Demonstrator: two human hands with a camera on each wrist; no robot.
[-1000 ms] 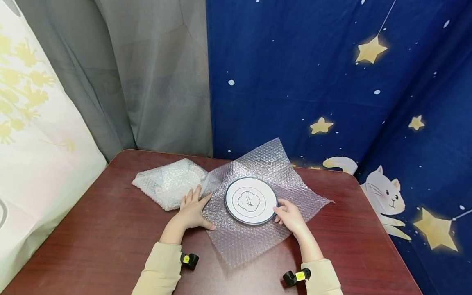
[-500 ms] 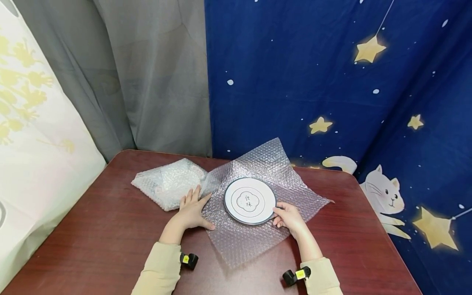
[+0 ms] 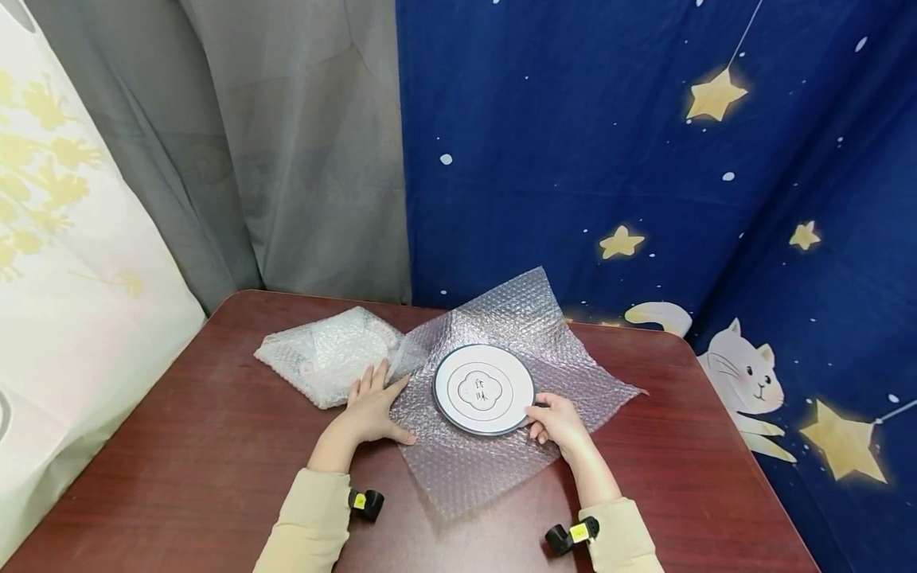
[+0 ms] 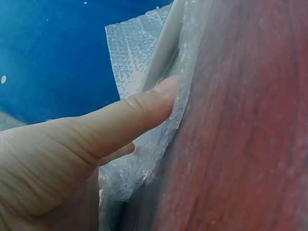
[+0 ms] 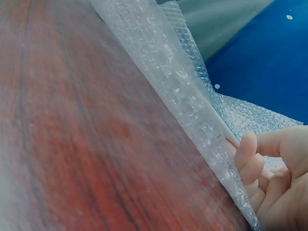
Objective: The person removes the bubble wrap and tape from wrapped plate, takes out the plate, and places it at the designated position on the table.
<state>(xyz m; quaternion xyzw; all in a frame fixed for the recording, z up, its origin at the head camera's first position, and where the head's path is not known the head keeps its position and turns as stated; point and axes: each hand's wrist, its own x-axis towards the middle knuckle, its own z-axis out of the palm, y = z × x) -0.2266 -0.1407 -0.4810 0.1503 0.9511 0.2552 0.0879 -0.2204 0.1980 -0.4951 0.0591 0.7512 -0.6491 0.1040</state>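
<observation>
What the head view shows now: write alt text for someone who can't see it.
A person's right hand pinches the rim of a round white plate on an open sheet of bubble wrap. The left hand, fingers spread, is at the sheet's left edge beside a bubble-wrapped bundle, on a brown table before a blue starry curtain.

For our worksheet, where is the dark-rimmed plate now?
In the head view, the plate is below centre over bubble wrap, its right edge in the right hand.
</observation>
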